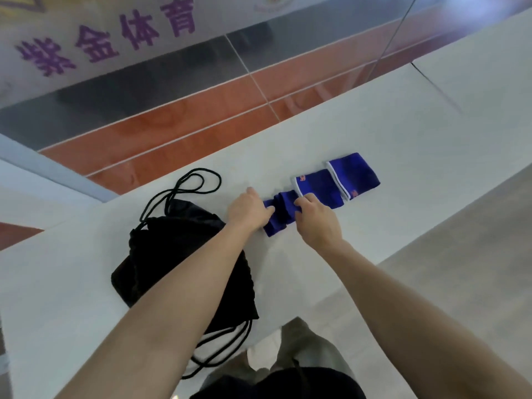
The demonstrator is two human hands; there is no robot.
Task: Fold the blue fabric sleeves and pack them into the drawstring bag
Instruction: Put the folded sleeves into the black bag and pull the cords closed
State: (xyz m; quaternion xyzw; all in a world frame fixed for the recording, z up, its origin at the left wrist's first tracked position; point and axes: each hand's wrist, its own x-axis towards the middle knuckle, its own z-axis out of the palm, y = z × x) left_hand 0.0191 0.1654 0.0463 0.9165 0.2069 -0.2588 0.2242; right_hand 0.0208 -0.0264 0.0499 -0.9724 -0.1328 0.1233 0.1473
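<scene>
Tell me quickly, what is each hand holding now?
Left hand: grips the blue sleeve.
Right hand: pinches the same sleeve.

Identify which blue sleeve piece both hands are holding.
The crumpled blue piece nearest the black drawstring bag; the two white-trimmed pieces to its right lie flat.

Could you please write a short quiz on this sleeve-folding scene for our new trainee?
1. True or false: the drawstring bag lies right of the blue sleeves on the counter.
2. What do the left grip and right grip pinch? A) the bag's cord B) the sleeves' bunched end C) nothing
3. Fill in: the sleeves' trim is ____.
Key: 1 false; 2 B; 3 white.
</scene>
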